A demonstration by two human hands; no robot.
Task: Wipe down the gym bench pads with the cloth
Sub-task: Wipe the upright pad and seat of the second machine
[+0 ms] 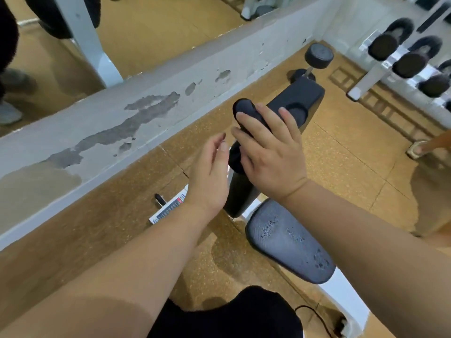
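Seen from above: a gym bench with a worn grey seat pad (pixel 290 241) near the bottom of the view, cracked and flaking on top. Beyond it, a dark upright pad (pixel 238 193), then two round roller pads, one near (pixel 245 111) and one partly hidden farther back (pixel 296 113), and past those a flat black pad (pixel 299 95) at the far end. Right hand (pixel 269 157) laid over the near roller and the top of the upright pad, fingers (pixel 247 120) spread and curved loosely over the foam, not clenched; no cloth visible beneath the palm, though something thin could be hidden there, so hard to say. Left hand (pixel 210 172) held just beside the upright pad, edge-on, fingers relaxed and half open, holding nothing visible. No cloth to be seen anywhere in view, which leaves the wiping itself in doubt: possibly a bare-handed check of the roller, possibly a cloth tucked out of sight. No damp streaks or sheen on any pad to mark what has been cleaned. Judging by that, likely early or mid-task at best, with the seat pad, the far flat pad and the second roller all looking untouched and left to do. Around the bench: a speckled tan floor (pixel 353 152), a chipped white ledge (pixel 136 113) below a mirror, a dumbbell (pixel 314 59) on the floor, more on a rack (pixel 405 54) at the far right.
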